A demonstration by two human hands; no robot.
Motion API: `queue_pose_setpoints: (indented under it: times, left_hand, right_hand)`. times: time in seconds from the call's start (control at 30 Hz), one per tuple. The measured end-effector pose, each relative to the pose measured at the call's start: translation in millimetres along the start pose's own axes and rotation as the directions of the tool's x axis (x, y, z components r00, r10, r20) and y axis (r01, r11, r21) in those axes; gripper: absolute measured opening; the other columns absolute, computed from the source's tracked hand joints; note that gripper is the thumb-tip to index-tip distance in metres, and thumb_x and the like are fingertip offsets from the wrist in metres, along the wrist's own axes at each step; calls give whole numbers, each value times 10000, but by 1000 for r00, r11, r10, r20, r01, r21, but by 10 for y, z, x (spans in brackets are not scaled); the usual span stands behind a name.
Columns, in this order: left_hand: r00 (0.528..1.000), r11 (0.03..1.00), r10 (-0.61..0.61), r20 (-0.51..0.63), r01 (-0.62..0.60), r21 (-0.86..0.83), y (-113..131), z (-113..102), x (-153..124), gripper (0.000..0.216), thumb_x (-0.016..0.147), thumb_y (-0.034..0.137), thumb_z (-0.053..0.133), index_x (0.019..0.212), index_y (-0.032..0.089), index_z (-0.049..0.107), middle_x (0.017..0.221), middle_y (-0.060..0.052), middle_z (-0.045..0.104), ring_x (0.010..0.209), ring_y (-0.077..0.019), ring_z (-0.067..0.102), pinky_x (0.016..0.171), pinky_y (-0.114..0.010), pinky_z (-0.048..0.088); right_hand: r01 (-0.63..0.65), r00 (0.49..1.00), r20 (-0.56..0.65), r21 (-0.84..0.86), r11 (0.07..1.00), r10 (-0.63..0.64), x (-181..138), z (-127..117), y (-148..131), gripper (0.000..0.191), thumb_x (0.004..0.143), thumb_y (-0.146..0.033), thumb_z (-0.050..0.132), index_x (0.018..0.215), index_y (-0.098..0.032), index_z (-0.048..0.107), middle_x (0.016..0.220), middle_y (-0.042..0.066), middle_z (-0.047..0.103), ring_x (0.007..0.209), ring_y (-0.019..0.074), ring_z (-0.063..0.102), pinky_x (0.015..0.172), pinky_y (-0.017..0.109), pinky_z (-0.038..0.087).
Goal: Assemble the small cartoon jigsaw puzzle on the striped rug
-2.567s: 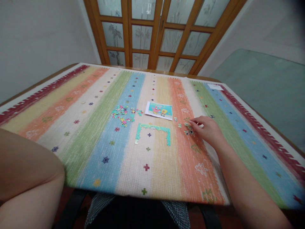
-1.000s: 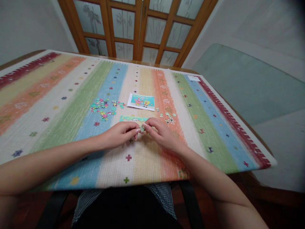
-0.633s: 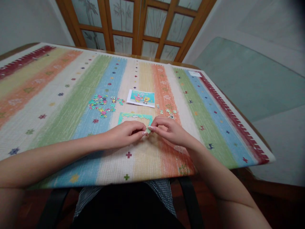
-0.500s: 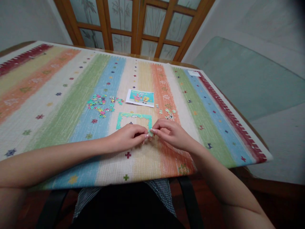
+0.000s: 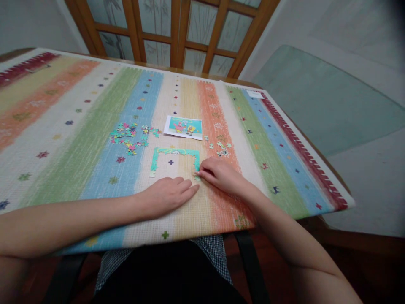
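Note:
My right hand (image 5: 220,175) rests on the striped mat (image 5: 95,139) with its fingertips pinched on a small green puzzle piece (image 5: 197,173), pressed against the lower right end of the teal puzzle frame (image 5: 175,151). The piece is mostly hidden by the fingers. Below the frame, my left hand (image 5: 167,195) lies flat with its fingers stretched out and nothing in it. The frame is a part-built U shape, open toward me.
A cartoon reference picture (image 5: 183,126) lies just beyond the frame. A heap of loose pieces (image 5: 129,137) is at its left, and a few more pieces (image 5: 222,148) are at its right. A wooden glazed door (image 5: 171,29) stands behind the table, and a glass tabletop (image 5: 316,97) is at the right.
My hands, pinching the piece together in front of the frame, have parted. The left hand flattened on the mat; the right carried the piece to the frame's right end. The view tilted down.

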State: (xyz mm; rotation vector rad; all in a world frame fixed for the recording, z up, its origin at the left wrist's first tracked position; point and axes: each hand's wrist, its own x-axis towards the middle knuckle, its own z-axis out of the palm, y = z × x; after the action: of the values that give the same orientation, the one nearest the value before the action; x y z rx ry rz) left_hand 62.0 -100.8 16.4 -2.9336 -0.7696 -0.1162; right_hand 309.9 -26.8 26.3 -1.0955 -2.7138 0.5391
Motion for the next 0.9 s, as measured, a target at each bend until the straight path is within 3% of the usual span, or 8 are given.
queue_pose_setpoints:
  times: [0.1,0.2,0.37,0.57,0.7,0.9]
  left_hand:
    - [993,999,5,-114,-1,35,3,38,-8,360,1083,178,491,1419,70,560,1040,-107,722,882,-236,663,722,-366,534]
    - [980,997,-39,-195,51,54,16,73,-38,395,1099,213,485,1465,86,558,1275,-154,716,1117,-277,662,932,-413,545]
    - [978,994,-90,-189,100,43,39,155,-65,452,1136,302,434,1503,76,570,1561,-179,594,1436,-323,554,1198,-452,434]
    - [989,989,-145,-8,144,-23,61,125,-61,554,1172,371,296,1603,76,482,1668,-184,479,1563,-330,452,1284,-477,363]
    - [985,986,-170,12,170,2,64,63,-71,644,1160,498,324,1634,78,445,1709,-181,411,1575,-371,427,1279,-496,367]
    - [985,982,-171,1,170,86,54,73,-67,662,1162,516,272,1635,88,447,1704,-178,418,1511,-360,509,1239,-477,398]
  right_hand:
    - [-31,997,-73,8,999,31,-139,-16,-57,182,1073,-278,640,909,-202,631,880,67,685,849,227,623,798,354,478]
    - [39,992,-123,10,999,-37,-345,-14,-114,81,1075,-239,624,1067,-176,674,1008,98,700,958,242,638,863,373,513]
    - [115,964,-223,-147,982,-146,-633,135,-219,251,1109,-247,541,1256,-146,718,1091,140,715,1027,282,629,903,445,550]
    - [-17,974,-221,-252,968,-40,-735,325,-408,350,1094,-331,594,1385,-159,686,1269,182,703,1185,336,592,1041,547,530]
    - [-69,972,-234,-268,961,5,-768,405,-506,433,1087,-401,615,1450,-168,654,1340,188,684,1265,358,558,1100,571,501]
    - [-88,963,-270,-255,963,17,-777,457,-549,432,1100,-375,582,1428,-108,664,1334,203,683,1260,366,540,1098,567,511]
